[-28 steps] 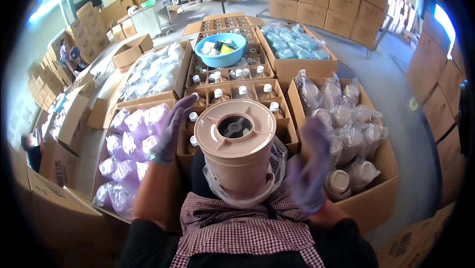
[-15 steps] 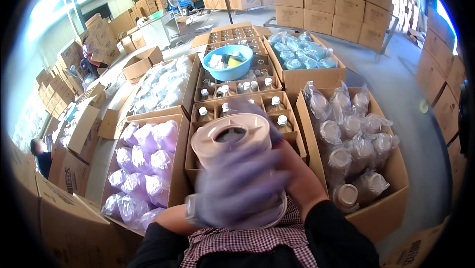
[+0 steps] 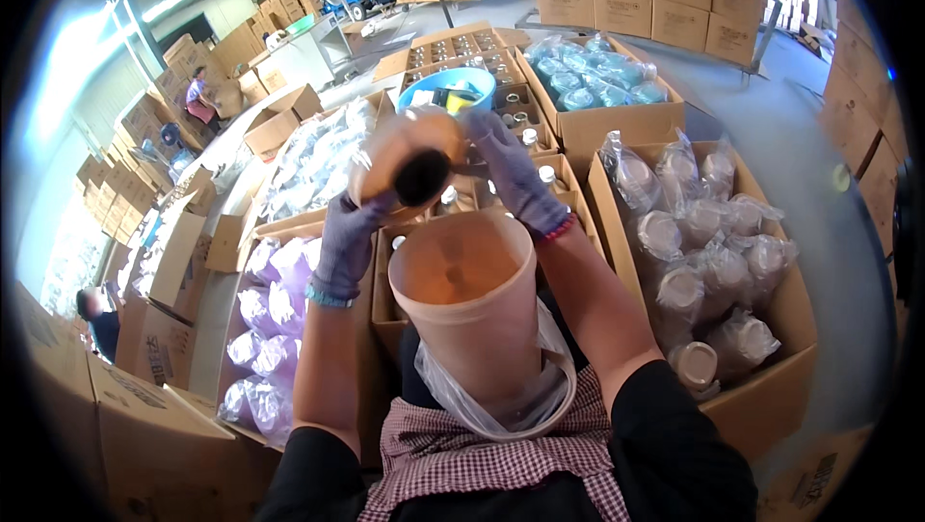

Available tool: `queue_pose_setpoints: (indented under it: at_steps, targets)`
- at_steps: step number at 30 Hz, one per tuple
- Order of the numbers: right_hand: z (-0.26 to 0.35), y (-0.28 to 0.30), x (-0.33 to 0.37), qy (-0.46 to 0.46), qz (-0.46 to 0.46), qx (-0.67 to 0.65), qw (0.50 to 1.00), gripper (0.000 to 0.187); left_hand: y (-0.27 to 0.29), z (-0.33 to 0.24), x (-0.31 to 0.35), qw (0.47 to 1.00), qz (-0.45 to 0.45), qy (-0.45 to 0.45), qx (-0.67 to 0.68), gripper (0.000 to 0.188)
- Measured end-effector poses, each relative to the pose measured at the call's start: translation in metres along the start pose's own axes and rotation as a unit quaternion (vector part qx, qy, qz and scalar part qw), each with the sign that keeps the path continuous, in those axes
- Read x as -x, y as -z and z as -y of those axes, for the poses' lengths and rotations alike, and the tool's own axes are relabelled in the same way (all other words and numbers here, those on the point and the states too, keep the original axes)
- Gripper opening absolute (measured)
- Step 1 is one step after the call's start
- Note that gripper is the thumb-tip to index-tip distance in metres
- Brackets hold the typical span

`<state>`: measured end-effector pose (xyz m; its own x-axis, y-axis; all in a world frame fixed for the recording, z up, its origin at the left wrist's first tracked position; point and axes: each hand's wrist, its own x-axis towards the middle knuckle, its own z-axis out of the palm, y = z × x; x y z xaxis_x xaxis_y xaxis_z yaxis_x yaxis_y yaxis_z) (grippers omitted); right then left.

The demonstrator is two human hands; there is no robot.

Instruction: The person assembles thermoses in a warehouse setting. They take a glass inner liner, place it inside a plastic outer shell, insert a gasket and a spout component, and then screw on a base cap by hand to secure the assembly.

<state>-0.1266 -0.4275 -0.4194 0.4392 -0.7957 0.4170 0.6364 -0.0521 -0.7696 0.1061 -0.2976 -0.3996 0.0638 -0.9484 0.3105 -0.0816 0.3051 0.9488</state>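
A round beige-pink lid (image 3: 387,158) with a dark central opening is lifted and tilted, blurred by motion. My left hand (image 3: 349,238), in a grey-purple glove, grips its left edge. At its right edge closes my right hand (image 3: 513,175), gloved the same way. Below them a tall beige-pink plastic bucket (image 3: 472,329) stands open against my lap, its inside showing orange-brown. A clear plastic bag (image 3: 448,401) hangs loosely around its lower part, along with a pale band like a handle.
Cartons surround me: lilac bagged containers (image 3: 275,329) at left, beige bagged ones (image 3: 723,267) at right, and teal bagged ones (image 3: 597,79) at far right. Ahead, a divided carton holds capped bottles (image 3: 547,178). A blue basin (image 3: 448,88) sits atop the cartons. Two people are farther left.
The lid has come off the bucket and risen, tilting, in both hands. My left hand has moved from the bucket's front to the lid's left side, uncovering the bucket's open mouth.
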Motion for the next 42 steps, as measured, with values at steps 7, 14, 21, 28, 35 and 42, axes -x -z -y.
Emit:
queue_pose_setpoints:
  at_steps: [7, 14, 21, 28, 35, 42]
  targets:
    - [-0.110, 0.002, 0.009, 0.075, 0.031, 0.532, 0.843, 0.077, -0.018, 0.090, -0.009, 0.981, -0.156, 0.118, 0.003, 0.039]
    - [-0.188, 0.165, 0.011, -0.092, -0.235, 0.471, 0.845, 0.050, -0.007, 0.129, 0.004, 0.980, -0.127, -0.003, 0.150, 0.040]
    - [-0.168, 0.279, 0.016, -0.351, 0.135, 0.792, 0.481, 0.063, -0.023, 0.009, 0.012, 0.938, 0.121, -0.062, 0.319, 0.046]
    - [-0.080, 0.224, -0.011, -0.169, 0.155, 0.837, 0.497, 0.041, -0.048, 0.003, 0.012, 0.928, 0.095, -0.100, 0.347, 0.043]
    - [0.139, -0.023, 0.008, 0.391, -0.072, 0.672, 0.625, 0.024, -0.036, 0.041, 0.009, 0.882, -0.037, -0.117, 0.455, 0.053]
    - [0.115, -0.088, 0.118, 0.243, -0.049, 0.464, 0.851, 0.084, -0.029, -0.059, 0.008, 0.893, -0.211, -0.378, -0.121, 0.068]
